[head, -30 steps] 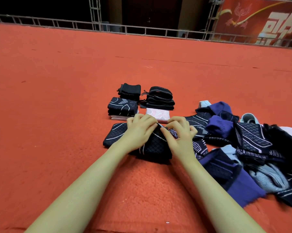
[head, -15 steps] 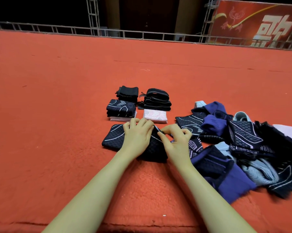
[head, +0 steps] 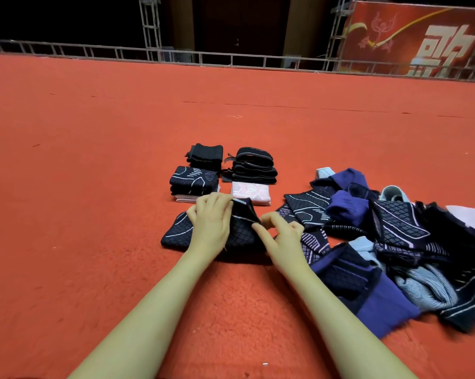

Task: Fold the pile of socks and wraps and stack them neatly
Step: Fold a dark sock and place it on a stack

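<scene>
on the carpet (head: 94, 214): dark patterned sock (head: 176, 233) lies flat, just in front of the folded stacks
left hand (head: 211, 222): on top of the sock, fingers curled over its raised far edge — gripping the fabric
right hand (head: 283, 236): just right of the left, thumb and forefinger pinching the sock's edge, other fingers loosely curled
stacks: four, two rows — black stack (head: 205, 155) and strap stack (head: 254, 165) at the back, patterned stack (head: 194, 181) and pink stack (head: 250, 192) nearer
pile (head: 395, 242): unfolded, to the right; navy, purple, pale blue pieces overlapping, touching the right wrist side
background: railing (head: 231, 57), red banner (head: 422, 36)
</scene>
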Available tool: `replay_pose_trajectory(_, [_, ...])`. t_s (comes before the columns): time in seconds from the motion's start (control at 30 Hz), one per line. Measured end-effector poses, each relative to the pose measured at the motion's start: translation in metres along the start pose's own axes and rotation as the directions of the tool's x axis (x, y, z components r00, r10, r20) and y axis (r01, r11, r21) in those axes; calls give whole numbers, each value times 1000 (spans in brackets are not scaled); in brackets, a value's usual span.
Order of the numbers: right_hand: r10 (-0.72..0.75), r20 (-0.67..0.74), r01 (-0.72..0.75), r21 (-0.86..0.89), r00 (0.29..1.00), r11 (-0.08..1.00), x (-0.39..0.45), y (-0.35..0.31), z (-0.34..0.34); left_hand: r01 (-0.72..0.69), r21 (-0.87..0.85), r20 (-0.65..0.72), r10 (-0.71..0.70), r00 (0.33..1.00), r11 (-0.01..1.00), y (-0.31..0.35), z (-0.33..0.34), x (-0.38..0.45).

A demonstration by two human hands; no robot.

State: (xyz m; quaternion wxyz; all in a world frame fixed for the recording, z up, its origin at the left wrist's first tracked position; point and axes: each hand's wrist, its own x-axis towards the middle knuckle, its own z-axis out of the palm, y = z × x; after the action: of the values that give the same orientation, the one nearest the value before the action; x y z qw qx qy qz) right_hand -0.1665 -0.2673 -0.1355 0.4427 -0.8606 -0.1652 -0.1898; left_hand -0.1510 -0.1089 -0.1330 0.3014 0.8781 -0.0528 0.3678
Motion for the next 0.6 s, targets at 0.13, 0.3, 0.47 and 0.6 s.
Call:
replay_pose_trajectory(0.13, [-58,-197,36,-110,979,993,-3,1,10,46,85,16,-48,999,995,9,1,8])
replay_pose_trajectory(0.3, [-10,-244,-93,-404,970,910,5,11,12,161,305,264,-245,933,939,5,5,14])
replay_pose_trajectory(0.47, [-55,-111,-6,-483,992,875,-4,16,11,52,537,533,-386,753,842,-20,-4,-21])
replay_pose_trajectory(0.6, [72,150,30,-588,986,809,-17,20,20,92,564,562,-463,686,821,-27,-13,-49])
